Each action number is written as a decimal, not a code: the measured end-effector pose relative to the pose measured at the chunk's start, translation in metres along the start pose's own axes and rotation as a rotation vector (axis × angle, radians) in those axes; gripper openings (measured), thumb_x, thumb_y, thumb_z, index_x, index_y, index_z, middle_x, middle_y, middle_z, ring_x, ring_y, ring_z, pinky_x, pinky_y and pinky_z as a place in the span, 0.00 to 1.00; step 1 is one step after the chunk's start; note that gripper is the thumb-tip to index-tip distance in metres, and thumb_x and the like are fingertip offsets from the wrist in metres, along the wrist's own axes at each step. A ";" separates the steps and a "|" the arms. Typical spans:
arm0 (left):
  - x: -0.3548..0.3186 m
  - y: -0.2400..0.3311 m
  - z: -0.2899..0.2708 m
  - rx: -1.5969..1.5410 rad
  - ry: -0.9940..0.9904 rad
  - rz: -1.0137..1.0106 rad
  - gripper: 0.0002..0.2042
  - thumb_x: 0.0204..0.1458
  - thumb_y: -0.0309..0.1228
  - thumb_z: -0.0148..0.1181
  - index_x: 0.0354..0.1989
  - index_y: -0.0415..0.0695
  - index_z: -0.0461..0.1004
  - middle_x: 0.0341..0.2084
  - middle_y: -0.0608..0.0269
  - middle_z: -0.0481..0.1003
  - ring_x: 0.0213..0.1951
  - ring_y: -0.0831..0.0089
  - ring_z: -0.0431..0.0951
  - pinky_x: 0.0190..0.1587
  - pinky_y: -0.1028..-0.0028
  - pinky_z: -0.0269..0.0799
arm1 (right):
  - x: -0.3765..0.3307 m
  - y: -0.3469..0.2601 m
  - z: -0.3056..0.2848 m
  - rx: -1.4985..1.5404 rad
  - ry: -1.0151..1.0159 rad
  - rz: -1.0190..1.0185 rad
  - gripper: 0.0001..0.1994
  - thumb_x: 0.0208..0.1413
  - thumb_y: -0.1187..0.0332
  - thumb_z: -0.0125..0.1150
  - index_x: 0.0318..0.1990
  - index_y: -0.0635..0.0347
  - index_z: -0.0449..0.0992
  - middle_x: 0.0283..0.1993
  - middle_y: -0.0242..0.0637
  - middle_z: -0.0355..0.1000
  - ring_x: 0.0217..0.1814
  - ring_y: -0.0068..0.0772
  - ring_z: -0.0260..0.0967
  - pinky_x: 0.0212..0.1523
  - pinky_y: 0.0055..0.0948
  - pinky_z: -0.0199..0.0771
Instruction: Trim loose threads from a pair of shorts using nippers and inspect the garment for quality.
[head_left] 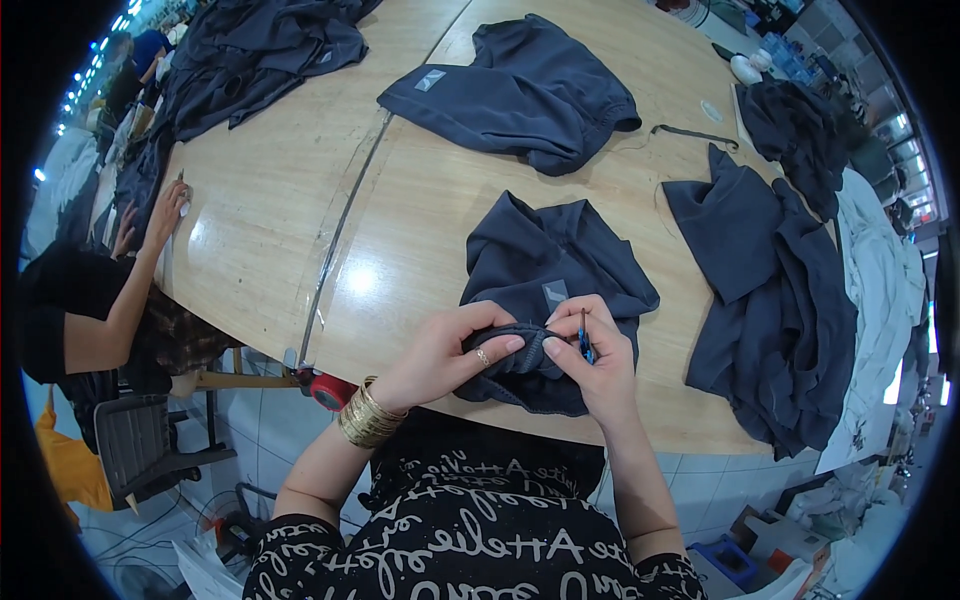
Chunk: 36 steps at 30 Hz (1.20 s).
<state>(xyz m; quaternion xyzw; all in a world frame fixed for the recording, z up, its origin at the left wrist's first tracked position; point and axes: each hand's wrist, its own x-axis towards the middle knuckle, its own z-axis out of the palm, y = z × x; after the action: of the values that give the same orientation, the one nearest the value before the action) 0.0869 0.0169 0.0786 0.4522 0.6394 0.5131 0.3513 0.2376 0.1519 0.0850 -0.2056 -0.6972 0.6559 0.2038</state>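
Dark garment (pixel 545 275) pinched in both hands' grip, left hand (pixel 445 355), right hand (pixel 590 365) with blue snips (pixel 585 338); garment pile (pixel 780 300) beside.

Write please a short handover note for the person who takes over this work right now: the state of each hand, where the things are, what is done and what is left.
Left hand: fingers pinch the ribbed edge of the dark garment at the table's near edge.
Right hand: holds a small blue tool, tip at that same edge.
Other things: a second dark garment lies farther back, a pile of dark garments on the right.
Done: cannot tell which pieces are finished.
Left: the garment in hand is in work.
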 end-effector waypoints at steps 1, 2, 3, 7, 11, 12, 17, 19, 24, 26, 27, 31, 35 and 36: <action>0.000 0.000 0.000 -0.034 -0.017 -0.017 0.10 0.53 0.34 0.60 0.35 0.39 0.74 0.24 0.66 0.73 0.28 0.78 0.71 0.32 0.77 0.66 | -0.001 0.000 -0.001 0.000 0.002 0.001 0.04 0.49 0.74 0.62 0.31 0.66 0.75 0.40 0.31 0.63 0.36 0.18 0.61 0.39 0.17 0.61; -0.001 0.001 -0.001 -0.035 -0.020 -0.017 0.10 0.53 0.34 0.60 0.35 0.39 0.74 0.24 0.66 0.73 0.28 0.78 0.71 0.32 0.77 0.66 | -0.001 0.001 -0.002 0.001 -0.001 0.004 0.04 0.49 0.74 0.62 0.31 0.66 0.75 0.40 0.31 0.63 0.37 0.19 0.61 0.40 0.18 0.61; 0.000 0.003 -0.002 -0.096 -0.061 -0.061 0.10 0.52 0.33 0.61 0.34 0.39 0.74 0.23 0.69 0.72 0.27 0.81 0.69 0.31 0.79 0.65 | -0.002 0.002 -0.003 0.002 -0.004 0.007 0.04 0.50 0.74 0.62 0.32 0.66 0.76 0.40 0.31 0.63 0.38 0.19 0.62 0.40 0.18 0.61; 0.001 0.010 -0.003 -0.249 -0.133 -0.151 0.09 0.50 0.32 0.64 0.30 0.40 0.74 0.21 0.74 0.71 0.26 0.87 0.67 0.29 0.84 0.62 | -0.005 0.005 -0.006 -0.087 -0.008 0.004 0.05 0.48 0.76 0.64 0.33 0.65 0.76 0.40 0.31 0.63 0.38 0.20 0.63 0.39 0.17 0.62; 0.002 0.011 -0.002 -0.177 -0.111 -0.133 0.09 0.48 0.32 0.65 0.29 0.40 0.73 0.21 0.73 0.71 0.25 0.87 0.67 0.29 0.83 0.63 | -0.007 -0.014 -0.006 -0.299 0.126 -0.134 0.11 0.41 0.80 0.67 0.36 0.62 0.78 0.38 0.32 0.63 0.34 0.19 0.65 0.34 0.19 0.66; 0.002 0.012 -0.002 -0.139 -0.108 -0.130 0.10 0.48 0.32 0.66 0.29 0.40 0.73 0.21 0.72 0.72 0.25 0.87 0.67 0.29 0.83 0.63 | -0.006 -0.018 -0.004 -0.336 0.102 -0.221 0.12 0.40 0.81 0.67 0.36 0.61 0.78 0.38 0.32 0.64 0.32 0.20 0.66 0.32 0.20 0.67; 0.001 0.011 0.001 -0.068 -0.068 0.003 0.11 0.47 0.31 0.66 0.30 0.39 0.72 0.22 0.68 0.71 0.26 0.84 0.68 0.29 0.81 0.65 | -0.007 -0.018 0.005 -0.360 0.008 -0.329 0.11 0.41 0.81 0.66 0.35 0.60 0.79 0.39 0.32 0.63 0.33 0.18 0.63 0.30 0.19 0.63; 0.000 0.014 0.001 -0.001 -0.037 0.076 0.11 0.46 0.31 0.66 0.31 0.38 0.72 0.22 0.66 0.71 0.26 0.81 0.68 0.29 0.79 0.66 | -0.006 -0.016 0.007 -0.426 -0.041 -0.323 0.11 0.42 0.83 0.64 0.34 0.61 0.78 0.37 0.33 0.64 0.32 0.20 0.65 0.30 0.21 0.65; -0.002 0.014 0.000 0.013 -0.050 0.034 0.11 0.46 0.32 0.67 0.31 0.39 0.72 0.22 0.66 0.71 0.25 0.80 0.68 0.29 0.78 0.65 | 0.002 -0.013 0.002 -0.430 0.031 -0.376 0.04 0.49 0.79 0.59 0.33 0.62 0.75 0.34 0.32 0.64 0.23 0.17 0.62 0.26 0.15 0.62; -0.003 0.016 -0.003 0.012 -0.052 0.001 0.12 0.46 0.32 0.67 0.30 0.39 0.72 0.22 0.67 0.71 0.25 0.80 0.68 0.28 0.78 0.65 | -0.001 -0.023 0.003 -0.005 0.125 0.008 0.04 0.55 0.73 0.56 0.31 0.64 0.71 0.33 0.31 0.64 0.36 0.20 0.61 0.40 0.18 0.60; -0.003 0.016 -0.004 -0.011 -0.054 -0.035 0.11 0.46 0.32 0.67 0.30 0.39 0.72 0.22 0.68 0.71 0.26 0.82 0.68 0.29 0.80 0.64 | -0.001 -0.025 0.002 0.089 0.196 0.033 0.04 0.55 0.73 0.56 0.31 0.64 0.71 0.33 0.31 0.64 0.35 0.20 0.61 0.38 0.18 0.61; -0.003 0.017 -0.005 -0.027 -0.059 -0.084 0.10 0.45 0.30 0.68 0.29 0.38 0.73 0.23 0.68 0.71 0.27 0.84 0.68 0.30 0.81 0.64 | -0.001 -0.026 -0.005 -0.169 0.197 -0.114 0.03 0.53 0.75 0.59 0.31 0.64 0.71 0.33 0.32 0.64 0.33 0.20 0.61 0.35 0.19 0.61; -0.003 0.013 -0.002 -0.059 -0.051 -0.078 0.10 0.45 0.30 0.68 0.29 0.38 0.73 0.24 0.68 0.72 0.27 0.84 0.68 0.30 0.81 0.64 | -0.004 -0.025 0.004 -0.364 0.104 -0.245 0.04 0.46 0.78 0.63 0.31 0.63 0.75 0.34 0.33 0.65 0.34 0.23 0.63 0.31 0.19 0.61; -0.003 0.010 -0.002 -0.053 -0.042 -0.036 0.11 0.46 0.31 0.68 0.30 0.38 0.74 0.23 0.68 0.72 0.27 0.84 0.69 0.29 0.81 0.65 | -0.006 -0.029 0.007 -0.385 0.077 -0.183 0.08 0.42 0.81 0.65 0.32 0.62 0.76 0.35 0.35 0.66 0.36 0.25 0.65 0.32 0.20 0.63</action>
<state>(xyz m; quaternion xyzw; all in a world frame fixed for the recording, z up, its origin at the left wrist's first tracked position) 0.0886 0.0137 0.0892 0.4417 0.6261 0.5138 0.3859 0.2385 0.1412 0.1133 -0.2015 -0.8171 0.4809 0.2458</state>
